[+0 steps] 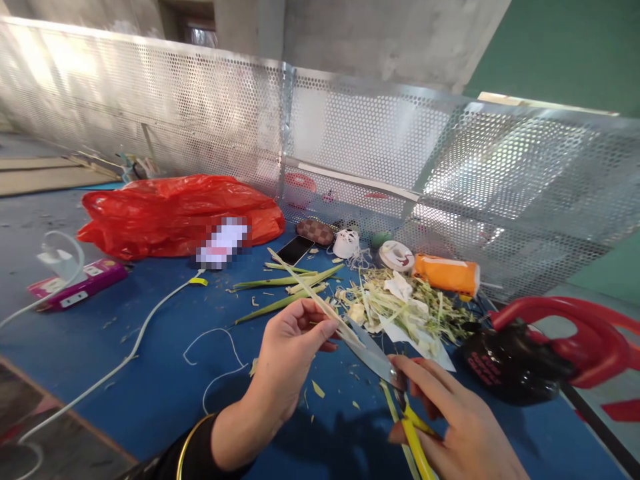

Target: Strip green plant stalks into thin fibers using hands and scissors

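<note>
Between the thumb and fingers of my left hand (300, 340) is a long pale plant strip (305, 283), its far end pointing up and left. My right hand (450, 407) grips yellow-handled scissors (377, 363). Their blades are apart around the near end of the strip, close to my left fingertips. Several green leaf stalks (275, 303) lie on the blue table beyond my left hand. A heap of green and pale plant trimmings (425, 307) sits behind the scissors. Small scraps (318, 389) are scattered below the blades.
A red plastic bag (185, 213), a lit phone (223, 243), a dark phone (295, 251) and an orange can-like cylinder (447, 273) line the back. A purple power strip (80, 283) and white cable (150, 320) are at left. A black bag (510, 367) lies right. Perforated metal screen (355, 133) borders the table.
</note>
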Demonstrator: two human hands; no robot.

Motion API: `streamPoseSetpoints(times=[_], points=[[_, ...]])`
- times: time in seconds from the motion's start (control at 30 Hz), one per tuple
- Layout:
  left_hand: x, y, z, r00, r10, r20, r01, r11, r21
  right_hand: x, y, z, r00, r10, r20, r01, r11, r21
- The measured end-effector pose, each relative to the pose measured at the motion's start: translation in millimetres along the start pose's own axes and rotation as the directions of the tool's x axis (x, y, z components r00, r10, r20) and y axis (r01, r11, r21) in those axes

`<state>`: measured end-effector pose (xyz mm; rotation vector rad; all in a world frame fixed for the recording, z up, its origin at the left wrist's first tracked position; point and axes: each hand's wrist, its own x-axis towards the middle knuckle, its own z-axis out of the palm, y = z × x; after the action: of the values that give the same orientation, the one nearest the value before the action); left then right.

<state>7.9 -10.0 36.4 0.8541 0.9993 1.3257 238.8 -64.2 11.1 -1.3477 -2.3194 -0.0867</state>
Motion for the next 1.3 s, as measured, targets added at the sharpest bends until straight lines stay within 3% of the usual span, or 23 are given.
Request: streamPoseSetpoints(times=[0.23,0.73,1.3], points=[[0,2,1.6,1.0,-0.026,0.003,0.026,1.0,-0.004,3,-3,0,0.999,-0.021,-0.049,0.022,1.0,0.021],[-1,1,1.8,1.0,-0.016,-0.001,0.016,0.999,-0.037,-1,1,2,0.999,-0.035,0.033,0.032,0.997,0.065],[1,1,0.8,0.999,-0.04,0.01,0.04,0.999,-0.036,-6,7,9,0.999,-0.049,0.011,0.049,0.999,0.013]])
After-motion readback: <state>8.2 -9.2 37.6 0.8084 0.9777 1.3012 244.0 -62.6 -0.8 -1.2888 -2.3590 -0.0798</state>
